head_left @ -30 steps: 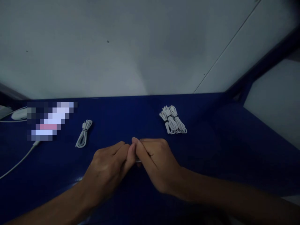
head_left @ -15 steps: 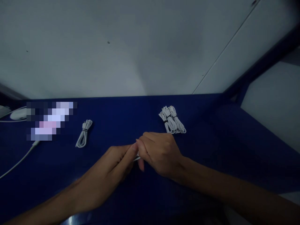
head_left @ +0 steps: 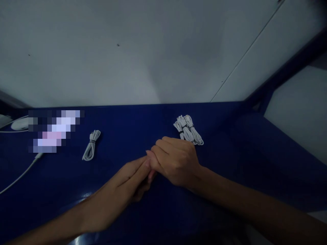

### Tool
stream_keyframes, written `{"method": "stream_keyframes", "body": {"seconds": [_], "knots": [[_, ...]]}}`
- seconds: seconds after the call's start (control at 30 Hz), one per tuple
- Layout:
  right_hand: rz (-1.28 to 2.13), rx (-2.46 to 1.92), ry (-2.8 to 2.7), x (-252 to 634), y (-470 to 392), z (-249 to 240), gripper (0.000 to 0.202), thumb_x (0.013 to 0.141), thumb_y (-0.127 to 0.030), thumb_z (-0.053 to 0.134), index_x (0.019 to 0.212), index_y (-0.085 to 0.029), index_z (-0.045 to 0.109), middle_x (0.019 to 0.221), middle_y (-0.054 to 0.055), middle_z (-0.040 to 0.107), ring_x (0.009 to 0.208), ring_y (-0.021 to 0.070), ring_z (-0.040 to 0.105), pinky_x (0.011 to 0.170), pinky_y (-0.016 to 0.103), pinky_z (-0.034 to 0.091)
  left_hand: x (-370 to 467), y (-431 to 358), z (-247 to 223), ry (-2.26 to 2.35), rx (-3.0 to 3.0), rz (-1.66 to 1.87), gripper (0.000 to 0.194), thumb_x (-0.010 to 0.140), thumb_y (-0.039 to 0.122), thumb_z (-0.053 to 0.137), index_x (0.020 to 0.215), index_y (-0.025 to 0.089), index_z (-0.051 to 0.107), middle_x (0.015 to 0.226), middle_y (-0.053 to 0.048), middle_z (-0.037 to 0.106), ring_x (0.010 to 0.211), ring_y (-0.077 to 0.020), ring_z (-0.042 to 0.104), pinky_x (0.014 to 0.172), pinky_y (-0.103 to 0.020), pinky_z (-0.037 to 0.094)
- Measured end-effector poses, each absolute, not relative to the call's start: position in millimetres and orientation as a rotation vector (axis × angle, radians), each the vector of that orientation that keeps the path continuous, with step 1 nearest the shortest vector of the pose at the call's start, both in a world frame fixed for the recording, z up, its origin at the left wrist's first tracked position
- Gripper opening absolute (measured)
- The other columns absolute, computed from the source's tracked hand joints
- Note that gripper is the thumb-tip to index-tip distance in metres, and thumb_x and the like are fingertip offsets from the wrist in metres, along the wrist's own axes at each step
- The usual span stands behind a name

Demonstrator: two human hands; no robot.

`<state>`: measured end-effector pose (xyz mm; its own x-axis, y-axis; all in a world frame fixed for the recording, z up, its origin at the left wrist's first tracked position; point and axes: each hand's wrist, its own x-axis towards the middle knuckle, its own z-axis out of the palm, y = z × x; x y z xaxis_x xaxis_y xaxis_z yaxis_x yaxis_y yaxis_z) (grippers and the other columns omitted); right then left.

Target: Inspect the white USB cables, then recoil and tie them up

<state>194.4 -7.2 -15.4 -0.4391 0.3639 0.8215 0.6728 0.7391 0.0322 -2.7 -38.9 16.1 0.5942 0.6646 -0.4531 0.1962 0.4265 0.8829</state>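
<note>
My left hand (head_left: 127, 185) and my right hand (head_left: 175, 161) meet over the blue table, fingertips pressed together. Both are closed around a white cable, which the fingers now hide; half a second ago a strand of it showed between them. Just beyond my right hand lies a pile of white cable bundles (head_left: 187, 129), each bound with a black tie. Farther left, one more white cable bundle (head_left: 91, 145) rests by itself, also cinched by a black tie.
A blurred-out lit device (head_left: 57, 131) lies at the left, with a white cord (head_left: 21, 178) running from it to the edge of view. Beside it is a white rounded object (head_left: 20, 124). A pale wall (head_left: 114, 71) rises behind the blue table (head_left: 133, 131).
My right hand has risen slightly and turned over the left fingertips. The white strand between the hands has gone out of sight. The bundles on the table have stayed put.
</note>
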Motion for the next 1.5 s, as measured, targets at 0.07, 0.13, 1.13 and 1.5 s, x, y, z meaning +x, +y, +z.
{"method": "stream_keyframes", "body": {"seconds": [0.07,0.13,1.13,1.5], "knots": [[-0.436,-0.79,-2.065,196,-7,-15,0.052,0.11,-0.012,0.052,0.059,-0.018,0.058,0.053,-0.003,0.053,0.047,0.01,0.042,0.048,0.029,0.03,-2,-38,19,0.96,1.195,0.359,0.046,0.114,0.062,0.045,0.096,0.021,0.058,0.081,0.003,0.042,0.071,-0.0148,0.034,0.062,-0.027,0.033],[-0.415,-0.79,-2.079,198,-6,-15,0.052,0.11,-0.012,0.052,0.059,-0.018,0.058,0.053,-0.003,0.053,0.047,0.0097,0.041,0.048,0.029,0.03,-2,-35,20,0.958,1.228,0.369,0.045,0.113,0.062,0.048,0.1,0.021,0.062,0.082,0.003,0.043,0.072,-0.015,0.035,0.061,-0.027,0.034],[-0.419,-0.947,-2.124,198,-13,-8,0.055,0.115,-0.018,0.05,0.061,-0.017,0.061,0.054,-0.002,0.054,0.046,0.0101,0.043,0.045,0.029,0.03,4,-37,4,1.187,2.234,0.489,0.023,0.116,0.036,0.035,0.103,0.024,0.05,0.093,-0.001,0.063,0.071,-0.0182,0.061,0.063,-0.035,0.047],[-0.198,-0.929,-2.191,198,-12,-8,0.059,0.119,-0.019,0.043,0.064,-0.014,0.066,0.056,-0.002,0.056,0.047,0.0088,0.046,0.045,0.026,0.033,-6,-28,-6,1.006,2.584,0.494,0.03,0.119,0.035,0.029,0.105,0.022,0.052,0.096,-0.005,0.067,0.082,-0.0241,0.067,0.073,-0.042,0.056]]}}
